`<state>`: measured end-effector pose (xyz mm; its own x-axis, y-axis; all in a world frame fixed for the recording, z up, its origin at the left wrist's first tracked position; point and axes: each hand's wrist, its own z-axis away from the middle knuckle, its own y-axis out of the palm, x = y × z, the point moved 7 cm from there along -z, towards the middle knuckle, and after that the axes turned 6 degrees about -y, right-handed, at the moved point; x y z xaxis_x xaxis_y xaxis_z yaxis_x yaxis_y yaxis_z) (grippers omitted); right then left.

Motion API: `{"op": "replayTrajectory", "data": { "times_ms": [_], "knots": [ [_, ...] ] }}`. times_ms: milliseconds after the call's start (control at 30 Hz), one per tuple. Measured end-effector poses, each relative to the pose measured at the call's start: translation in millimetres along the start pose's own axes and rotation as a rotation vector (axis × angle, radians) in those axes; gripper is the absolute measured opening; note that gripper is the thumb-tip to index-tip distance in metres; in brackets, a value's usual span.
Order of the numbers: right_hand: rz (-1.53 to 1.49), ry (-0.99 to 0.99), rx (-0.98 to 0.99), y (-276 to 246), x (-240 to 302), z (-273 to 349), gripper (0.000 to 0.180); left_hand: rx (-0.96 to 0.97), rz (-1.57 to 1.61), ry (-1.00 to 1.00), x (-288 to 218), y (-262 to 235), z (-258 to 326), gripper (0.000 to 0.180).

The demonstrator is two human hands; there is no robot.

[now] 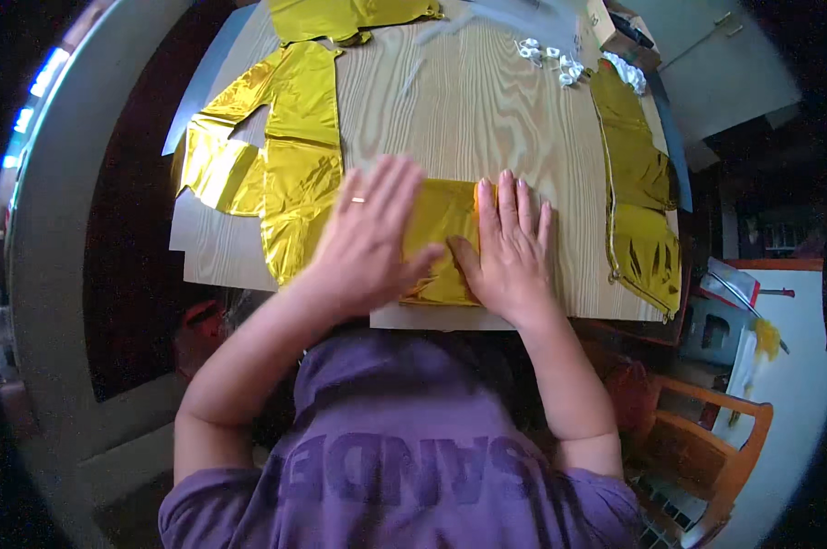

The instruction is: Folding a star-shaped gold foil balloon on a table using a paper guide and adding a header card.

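Mostly hidden, the folded gold foil (443, 220) lies under flat, spread left hand (367, 242) and right hand (509, 247).

Foil sheet (443, 229): shiny gold. Other foil pieces (276, 165): same gold, crinkled highlights. Table (468, 110): pale wood, wavy grain pattern. Shirt (404, 457): purple, darker purple lettering. Ring (358, 199): gold. Small clips (551, 59): white. Chair (706, 439): orange-brown wood.

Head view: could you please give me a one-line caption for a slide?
Left hand and right hand press flat on a folded gold foil balloon on a wooden table.
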<state>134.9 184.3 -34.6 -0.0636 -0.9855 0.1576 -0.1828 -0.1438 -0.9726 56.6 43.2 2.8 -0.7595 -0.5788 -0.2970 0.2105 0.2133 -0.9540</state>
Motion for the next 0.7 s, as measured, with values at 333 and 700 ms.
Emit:
{"op": "replayTrajectory", "data": {
  "times_ms": [333,700],
  "knots": [
    [0.016,0.025,0.019,-0.9,-0.7,-0.1,0.081,0.006,-0.075,0.157,-10.8,33.0,30.9,0.099],
    [0.0,0.018,0.012,-2.7,0.4,-1.5,0.081,0.119,-0.105,0.402,-54.0,20.3,66.9,0.101]
  ]
}}
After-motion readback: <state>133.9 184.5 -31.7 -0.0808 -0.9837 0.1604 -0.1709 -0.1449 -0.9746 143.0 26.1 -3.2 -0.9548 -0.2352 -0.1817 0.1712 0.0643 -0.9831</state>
